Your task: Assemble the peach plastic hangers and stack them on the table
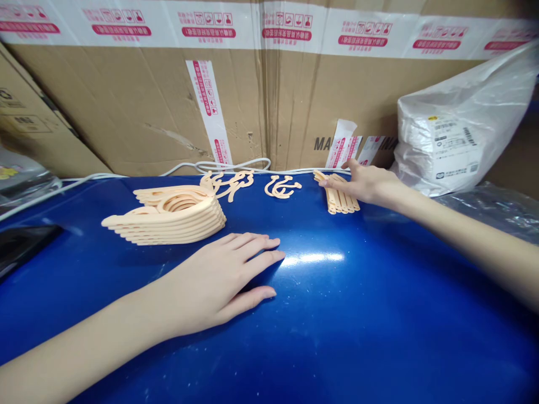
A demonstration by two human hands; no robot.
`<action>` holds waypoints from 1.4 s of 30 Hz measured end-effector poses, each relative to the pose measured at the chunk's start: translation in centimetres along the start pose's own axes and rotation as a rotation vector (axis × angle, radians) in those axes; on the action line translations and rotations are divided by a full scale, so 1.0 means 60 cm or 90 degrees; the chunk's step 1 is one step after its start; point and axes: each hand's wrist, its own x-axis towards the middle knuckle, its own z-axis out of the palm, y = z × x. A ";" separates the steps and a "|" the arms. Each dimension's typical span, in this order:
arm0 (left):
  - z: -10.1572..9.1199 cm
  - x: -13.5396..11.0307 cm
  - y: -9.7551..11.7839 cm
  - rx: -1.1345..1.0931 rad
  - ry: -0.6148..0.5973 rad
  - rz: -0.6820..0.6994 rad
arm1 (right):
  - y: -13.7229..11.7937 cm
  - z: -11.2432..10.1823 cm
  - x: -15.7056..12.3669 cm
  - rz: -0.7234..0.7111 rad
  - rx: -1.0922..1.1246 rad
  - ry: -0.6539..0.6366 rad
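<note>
My left hand [236, 272] is palm down over the blue table, fingers stretched out and holding nothing. Just beyond it lies a neat stack of curved cream plastic pieces [181, 224], shaped like clothes hanger parts. At the back right, my right hand [370, 182] reaches to a bundle of flat cream plastic strips [342, 199]. Its thumb and forefinger are apart at the strips' far ends, and the other fingers are mostly hidden. Between the stack and the strips lie loose cream plastic hooks [280, 188] and a larger tangle of similar curved hooks [229, 182].
Large cardboard boxes [147, 101] stand along the back of the blue table [337, 331]. A white cable [177, 166] runs along the back edge. A wrapped white package [455, 129] sits at the right, a dark flat object [25, 247] at the left.
</note>
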 end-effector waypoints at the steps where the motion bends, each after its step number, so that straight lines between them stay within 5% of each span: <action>1: 0.000 0.000 0.000 -0.001 0.001 0.001 | -0.005 0.000 -0.002 0.012 -0.028 -0.014; 19: -0.003 -0.001 0.000 0.001 -0.007 0.005 | 0.036 -0.011 0.024 0.084 0.101 -0.157; 33: -0.006 -0.002 0.001 -0.018 0.003 0.003 | 0.028 -0.002 0.016 0.054 0.136 -0.120; 42: -0.002 -0.005 0.000 -0.012 -0.006 -0.004 | 0.032 0.002 0.019 0.020 -0.062 -0.046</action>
